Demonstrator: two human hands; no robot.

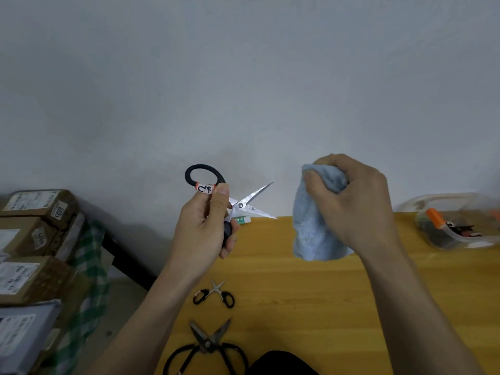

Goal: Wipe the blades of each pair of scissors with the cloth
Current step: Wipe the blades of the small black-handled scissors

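My left hand (205,228) grips the black handles of a pair of scissors (249,203), held up above the table with the silver blades spread open and pointing right. A taped label wraps the upper handle loop. My right hand (349,201) holds a bunched light-blue cloth (313,228) a short way to the right of the blade tips, not touching them. On the yellow wooden table (311,293) lie small black-handled scissors (215,293) and, nearer me, large black scissors (207,345), both with blades open.
A clear plastic box (457,220) with an orange item and other bits sits at the table's right. A small white and green item (242,220) lies by the wall. Stacked cardboard parcels (32,239) and a green checked cloth (89,280) stand left of the table. A dark object (281,364) is at the bottom edge.
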